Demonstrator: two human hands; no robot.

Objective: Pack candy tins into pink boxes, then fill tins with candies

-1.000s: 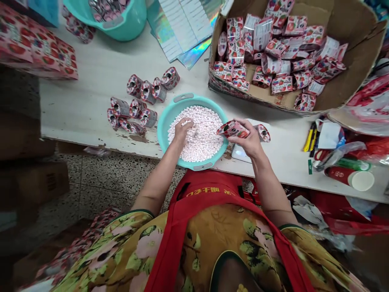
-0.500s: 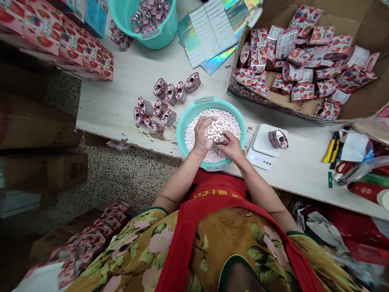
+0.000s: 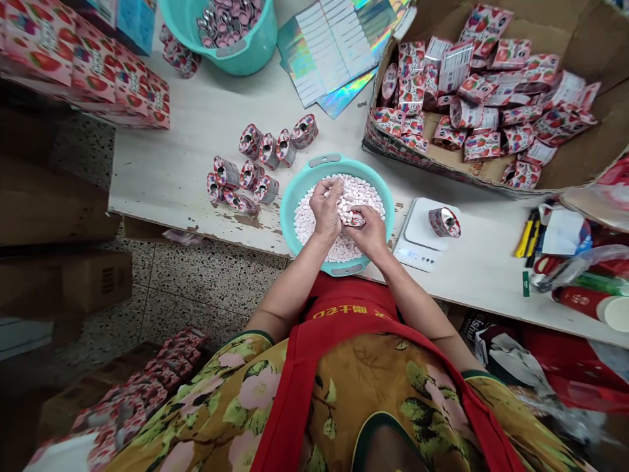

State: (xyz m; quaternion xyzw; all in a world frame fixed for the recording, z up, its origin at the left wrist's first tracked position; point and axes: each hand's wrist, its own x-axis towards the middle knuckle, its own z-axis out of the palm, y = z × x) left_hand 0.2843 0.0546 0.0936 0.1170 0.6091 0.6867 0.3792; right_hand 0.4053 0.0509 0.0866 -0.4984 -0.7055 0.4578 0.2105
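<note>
The left hand (image 3: 325,208) is cupped, fingers curled in around a clump of small, white, rounded pellets (image 3: 346,250), with some showing at its open side; the right hand (image 3: 369,231) has its fingers closed round an oval, printed can (image 3: 356,220), held tilted just beside the left hand, over the basin (image 3: 287,210); that basin is round, of smooth turquoise plastic with grey handle inserts, pellets spread across its floor; to the right, a flat white scale (image 3: 425,224) bears a second can (image 3: 445,223) with a shiny top; to the left, a cluster of cans (image 3: 268,151) with dark round holes stands on the worn, chipped white table (image 3: 187,105); far right, a brown cardboard carton (image 3: 427,164) holds glossy printed sleeves (image 3: 481,147); far left, a turquoise tub (image 3: 250,60) holds small pink and silvery caps (image 3: 228,25).
</note>
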